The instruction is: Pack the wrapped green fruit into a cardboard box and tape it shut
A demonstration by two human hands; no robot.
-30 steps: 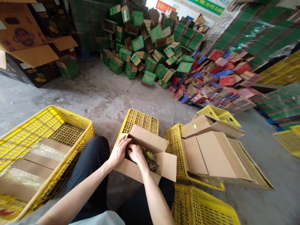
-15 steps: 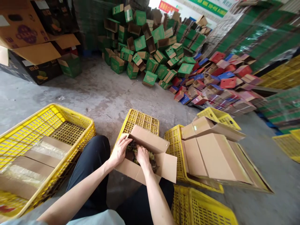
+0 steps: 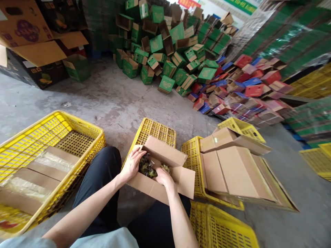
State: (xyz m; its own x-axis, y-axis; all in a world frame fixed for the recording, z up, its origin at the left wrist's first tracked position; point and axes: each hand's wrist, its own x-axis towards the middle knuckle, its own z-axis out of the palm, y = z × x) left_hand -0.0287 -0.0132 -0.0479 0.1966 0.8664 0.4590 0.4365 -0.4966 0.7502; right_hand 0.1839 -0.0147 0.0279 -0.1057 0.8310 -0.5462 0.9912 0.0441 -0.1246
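An open cardboard box (image 3: 148, 186) sits in front of my knees, its flaps spread outward. Dark green-and-brown bunched items (image 3: 148, 168), some with a plastic sheen, lie inside; I cannot make out their kind. My left hand (image 3: 132, 162) rests on the box's left flap, fingers stretched out towards the opening. Down inside the box, my right hand (image 3: 164, 176) touches the contents on the right side, its fingertips hidden. An upturned yellow crate (image 3: 157, 130) shows under and behind the box.
At left, a yellow crate (image 3: 97, 134) holds taped cardboard boxes (image 3: 49, 179). Flattened cartons (image 3: 240, 172) lean on another yellow crate (image 3: 190, 151) at right. One more crate (image 3: 227, 224) stands by my right knee. Green boxes (image 3: 167, 83) and red and blue boxes (image 3: 253, 90) are heaped beyond.
My right hand has moved right and slightly down within the box, uncovering more of the dark contents. My left hand stays on the flap.
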